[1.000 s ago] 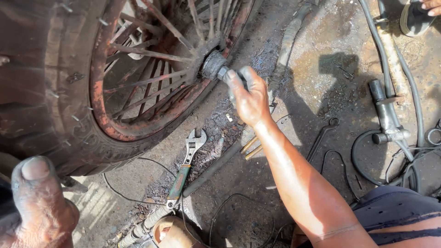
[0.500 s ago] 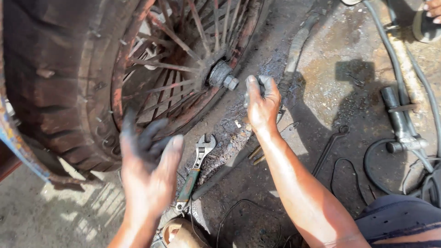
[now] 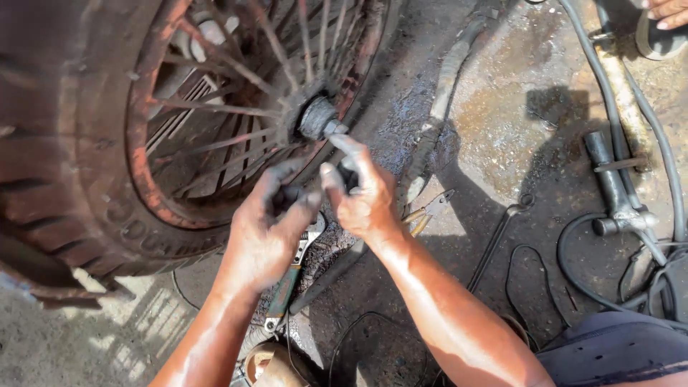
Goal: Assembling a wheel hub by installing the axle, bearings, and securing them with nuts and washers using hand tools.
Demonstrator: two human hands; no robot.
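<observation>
- Hands first: the left hand (image 3: 269, 226) and right hand (image 3: 362, 193) meet just near of the wheel hub (image 3: 317, 118), both black with grease; the fingers curl together round something small and dark, too hidden to name.
- Grip: both hands look pressed onto that piece; whether either truly pinches it I cannot tell.
- Hub end stands bare, with no tool on it, at the centre of the rusty spoked wheel (image 3: 215, 129), whose tyre fills the far left.
- Adjustable wrench (image 3: 292, 276) lies untouched on the ground under the left hand; pliers (image 3: 423, 213) lie just right of the right hand.
- Judging from this, hand work at the hub is midway: wheel mounted, tools set down.
</observation>
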